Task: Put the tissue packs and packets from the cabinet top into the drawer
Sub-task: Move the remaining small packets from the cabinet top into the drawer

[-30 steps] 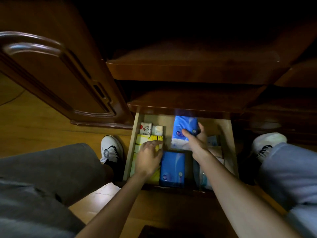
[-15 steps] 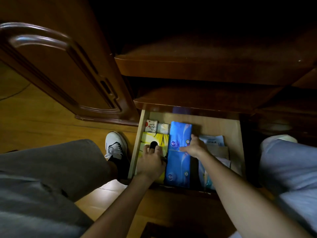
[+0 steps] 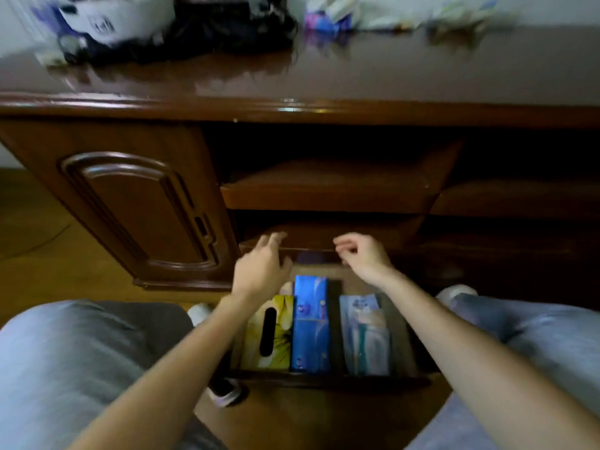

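The open drawer (image 3: 324, 381) sits low in front of me. Inside lie a yellow tissue box (image 3: 279, 332) at the left, two blue tissue packs (image 3: 310, 323) end to end in the middle, and pale blue packets (image 3: 365, 336) at the right. My left hand (image 3: 261, 267) and my right hand (image 3: 363, 254) hover above the drawer's back end, both empty with fingers apart. On the cabinet top (image 3: 357, 76) more packets (image 3: 328, 17) lie blurred at the back.
A white bag (image 3: 107, 17) and dark clutter (image 3: 233, 24) stand at the back left of the cabinet top. The closed cabinet door (image 3: 136, 209) is left of the drawer, open shelves (image 3: 328, 186) above it. My knees flank the drawer on the wooden floor.
Both hands have let go of the packs and risen out of the drawer. The view has tilted up, and the cabinet top has come into sight.
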A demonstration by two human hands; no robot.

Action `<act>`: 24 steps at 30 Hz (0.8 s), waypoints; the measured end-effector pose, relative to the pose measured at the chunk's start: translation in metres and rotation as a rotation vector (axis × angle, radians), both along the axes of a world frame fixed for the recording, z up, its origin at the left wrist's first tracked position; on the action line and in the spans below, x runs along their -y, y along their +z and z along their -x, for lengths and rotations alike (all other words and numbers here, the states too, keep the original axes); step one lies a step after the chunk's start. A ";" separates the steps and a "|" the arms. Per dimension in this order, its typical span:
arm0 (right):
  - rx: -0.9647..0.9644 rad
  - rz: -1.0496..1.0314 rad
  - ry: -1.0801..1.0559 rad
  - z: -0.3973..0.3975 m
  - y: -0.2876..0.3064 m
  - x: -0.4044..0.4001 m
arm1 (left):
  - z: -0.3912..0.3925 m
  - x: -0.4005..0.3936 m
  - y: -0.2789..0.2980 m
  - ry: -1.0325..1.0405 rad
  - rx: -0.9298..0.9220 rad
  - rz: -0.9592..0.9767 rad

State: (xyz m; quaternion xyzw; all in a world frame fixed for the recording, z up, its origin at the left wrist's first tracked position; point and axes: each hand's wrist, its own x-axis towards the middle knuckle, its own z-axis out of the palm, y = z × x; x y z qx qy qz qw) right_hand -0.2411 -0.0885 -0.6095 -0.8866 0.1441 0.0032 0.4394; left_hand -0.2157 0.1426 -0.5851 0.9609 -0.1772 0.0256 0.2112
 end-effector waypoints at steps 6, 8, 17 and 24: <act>0.634 0.347 -0.069 0.012 0.173 0.017 | -0.026 0.018 0.154 -0.122 0.557 0.221; 0.817 0.507 -0.152 0.001 0.210 0.024 | -0.042 0.028 0.186 -0.120 0.637 0.206; 0.370 0.946 -0.114 -0.064 0.249 0.055 | -0.135 0.068 0.240 -0.107 0.408 -0.062; 0.242 1.082 -0.089 -0.151 0.276 0.073 | -0.212 0.109 0.264 -0.063 0.468 -0.170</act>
